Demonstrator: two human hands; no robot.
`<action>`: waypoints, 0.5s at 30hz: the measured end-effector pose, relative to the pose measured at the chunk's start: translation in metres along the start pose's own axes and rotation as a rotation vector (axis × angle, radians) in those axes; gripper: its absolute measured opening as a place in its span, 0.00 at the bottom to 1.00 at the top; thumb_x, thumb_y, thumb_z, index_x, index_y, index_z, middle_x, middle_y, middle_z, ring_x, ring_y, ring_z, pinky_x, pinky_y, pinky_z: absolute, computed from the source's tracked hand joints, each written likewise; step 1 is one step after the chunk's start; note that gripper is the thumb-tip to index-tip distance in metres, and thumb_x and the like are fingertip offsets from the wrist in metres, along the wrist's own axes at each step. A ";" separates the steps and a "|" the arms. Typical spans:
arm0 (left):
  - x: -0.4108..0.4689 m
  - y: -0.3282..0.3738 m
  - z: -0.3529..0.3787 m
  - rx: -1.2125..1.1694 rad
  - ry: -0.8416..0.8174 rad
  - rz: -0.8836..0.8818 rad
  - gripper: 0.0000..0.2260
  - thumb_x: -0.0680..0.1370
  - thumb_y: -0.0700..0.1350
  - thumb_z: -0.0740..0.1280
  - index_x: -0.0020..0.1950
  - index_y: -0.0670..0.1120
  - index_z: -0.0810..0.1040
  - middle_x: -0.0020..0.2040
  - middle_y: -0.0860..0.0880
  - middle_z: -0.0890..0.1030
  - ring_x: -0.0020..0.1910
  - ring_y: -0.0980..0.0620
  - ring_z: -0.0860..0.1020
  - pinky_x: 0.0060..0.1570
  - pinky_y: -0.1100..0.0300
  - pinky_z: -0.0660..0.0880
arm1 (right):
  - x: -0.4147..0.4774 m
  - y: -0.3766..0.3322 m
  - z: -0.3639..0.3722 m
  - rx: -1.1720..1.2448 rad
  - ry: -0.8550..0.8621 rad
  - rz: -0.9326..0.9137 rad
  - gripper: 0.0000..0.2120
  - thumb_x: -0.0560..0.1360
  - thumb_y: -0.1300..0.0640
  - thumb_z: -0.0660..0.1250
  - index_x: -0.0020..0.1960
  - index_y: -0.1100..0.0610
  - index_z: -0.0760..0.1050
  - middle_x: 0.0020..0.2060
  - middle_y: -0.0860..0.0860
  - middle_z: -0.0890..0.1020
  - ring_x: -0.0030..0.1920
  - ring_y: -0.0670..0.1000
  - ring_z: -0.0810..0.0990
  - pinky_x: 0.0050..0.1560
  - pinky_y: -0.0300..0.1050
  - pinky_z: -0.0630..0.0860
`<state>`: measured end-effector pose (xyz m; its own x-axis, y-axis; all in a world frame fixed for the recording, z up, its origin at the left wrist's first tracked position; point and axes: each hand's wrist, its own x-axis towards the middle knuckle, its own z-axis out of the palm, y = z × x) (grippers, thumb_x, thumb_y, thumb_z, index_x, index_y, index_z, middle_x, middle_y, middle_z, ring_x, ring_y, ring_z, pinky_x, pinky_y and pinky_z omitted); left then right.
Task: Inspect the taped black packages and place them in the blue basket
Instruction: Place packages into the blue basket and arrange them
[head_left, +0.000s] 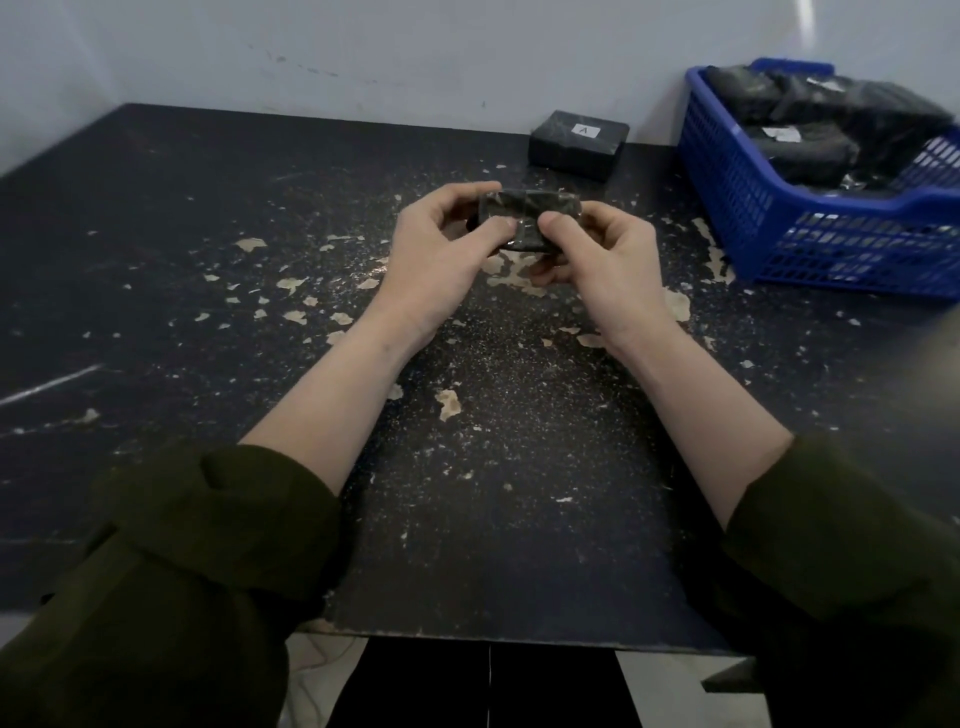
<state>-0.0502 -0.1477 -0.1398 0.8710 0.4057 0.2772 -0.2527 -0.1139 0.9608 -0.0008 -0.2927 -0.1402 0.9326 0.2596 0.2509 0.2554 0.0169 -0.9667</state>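
The left hand (441, 249) and right hand (597, 254) pinch the taped black package (524, 210) by its ends, fingers (496, 227) curled round it (glossy wrap, probably slippery and light).

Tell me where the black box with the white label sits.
In the head view, the labelled black box sits on the table near the far wall, right of centre, just left of the blue basket and apart from it.

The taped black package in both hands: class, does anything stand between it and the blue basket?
Nothing visible does. The left hand and right hand hold the package above the table; only worn tabletop lies between it and the blue basket at right. The labelled black box sits farther back.
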 end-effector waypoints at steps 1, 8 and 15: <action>0.000 0.000 0.000 0.030 0.022 0.015 0.11 0.74 0.38 0.72 0.56 0.46 0.82 0.49 0.51 0.83 0.50 0.56 0.81 0.54 0.59 0.80 | 0.000 0.000 0.000 0.001 -0.011 -0.004 0.08 0.77 0.61 0.70 0.54 0.64 0.80 0.41 0.56 0.85 0.38 0.57 0.84 0.45 0.59 0.82; 0.001 0.002 -0.002 0.057 0.073 0.016 0.11 0.73 0.37 0.72 0.55 0.47 0.82 0.49 0.50 0.83 0.46 0.61 0.81 0.51 0.65 0.78 | -0.003 0.000 0.000 0.028 -0.036 -0.041 0.16 0.75 0.65 0.71 0.62 0.63 0.78 0.45 0.54 0.85 0.40 0.56 0.84 0.43 0.52 0.84; 0.003 -0.003 -0.004 -0.068 0.005 -0.051 0.15 0.72 0.38 0.76 0.55 0.48 0.76 0.56 0.44 0.83 0.54 0.49 0.83 0.50 0.56 0.82 | 0.000 -0.001 -0.001 0.103 -0.016 0.005 0.16 0.75 0.65 0.72 0.62 0.64 0.77 0.48 0.60 0.84 0.41 0.56 0.85 0.44 0.51 0.85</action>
<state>-0.0486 -0.1430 -0.1424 0.8813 0.4142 0.2275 -0.2363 -0.0307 0.9712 -0.0005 -0.2941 -0.1395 0.9292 0.2755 0.2463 0.2227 0.1143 -0.9682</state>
